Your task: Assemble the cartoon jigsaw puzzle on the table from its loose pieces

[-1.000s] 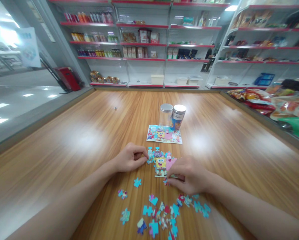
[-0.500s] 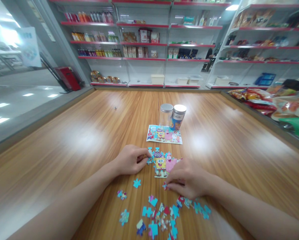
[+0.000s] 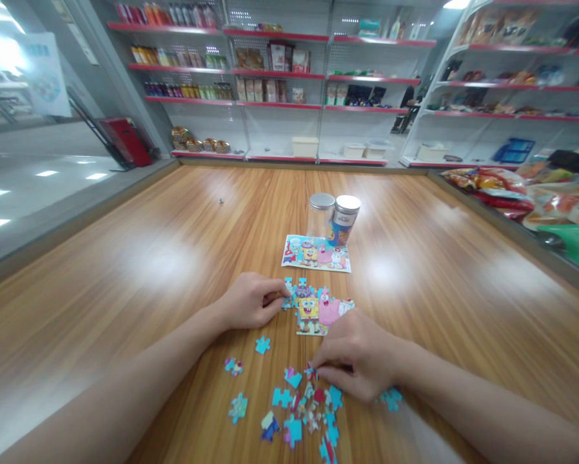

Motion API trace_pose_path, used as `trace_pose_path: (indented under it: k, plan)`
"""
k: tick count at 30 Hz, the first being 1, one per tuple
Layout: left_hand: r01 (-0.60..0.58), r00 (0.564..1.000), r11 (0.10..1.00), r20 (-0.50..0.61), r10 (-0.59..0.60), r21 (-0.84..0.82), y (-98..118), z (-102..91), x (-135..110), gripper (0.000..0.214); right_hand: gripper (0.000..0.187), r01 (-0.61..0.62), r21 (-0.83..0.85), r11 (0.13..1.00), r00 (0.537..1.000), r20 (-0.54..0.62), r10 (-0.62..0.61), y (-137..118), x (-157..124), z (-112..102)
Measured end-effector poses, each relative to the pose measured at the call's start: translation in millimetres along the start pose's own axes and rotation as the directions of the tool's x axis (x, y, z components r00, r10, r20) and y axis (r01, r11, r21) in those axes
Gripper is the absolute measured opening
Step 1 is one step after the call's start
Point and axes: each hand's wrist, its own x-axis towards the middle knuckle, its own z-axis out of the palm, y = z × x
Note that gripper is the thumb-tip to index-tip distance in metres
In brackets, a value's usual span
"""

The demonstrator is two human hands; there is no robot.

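Observation:
A joined block of jigsaw pieces (image 3: 309, 308) with cartoon figures lies flat on the wooden table. My left hand (image 3: 253, 300) rests at its left edge, index finger and thumb closed around the blue pieces there. Below the block, my right hand (image 3: 360, 354) pinches a small red and blue jigsaw piece (image 3: 311, 371) between thumb and forefinger, just over the loose heap. Several loose pieces (image 3: 293, 430) are scattered nearest me, and a single blue piece (image 3: 263, 345) lies below my left hand. The right hand covers the block's lower right corner and some loose pieces.
Behind the block lies a printed picture sheet (image 3: 316, 253) with the same figures. A clear jar (image 3: 320, 219) with a silver lid and a blue labelled can (image 3: 343, 222) stand at its back edge. Snack bags (image 3: 497, 187) are piled beyond the table's right edge. Stocked shelves (image 3: 280, 106) line the back.
My right hand has moved slightly down and left with the small piece, from beside the block to the loose heap. My left hand stays at the block's edge. The whole view has shifted a little.

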Motion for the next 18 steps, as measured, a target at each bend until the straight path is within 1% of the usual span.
trace_pose_path:
  k: [6,9,14,18]
  plan:
    - [-0.015,1.000,1.000,-0.008,0.015,-0.003,-0.5,-0.3,0.9,0.017,0.013,0.034,0.067,0.997,0.999,0.000,-0.034,-2.7,0.4,1.7]
    - [-0.021,1.000,1.000,-0.011,0.021,-0.009,-0.8,-1.0,0.8,0.022,0.012,0.048,0.063,0.997,0.998,-0.042,-0.045,-2.8,0.7,1.8]
    - [-0.017,1.000,1.000,-0.011,0.017,-0.015,-0.6,-1.7,1.4,0.025,0.013,-0.002,-0.022,1.000,0.991,-0.133,-0.001,-1.9,5.0,-1.7]
    - [-0.018,1.000,1.000,-0.011,0.018,-0.011,-0.9,-1.6,1.9,0.027,0.013,-0.018,-0.034,0.999,0.983,-0.184,0.011,-1.9,7.9,-3.7]
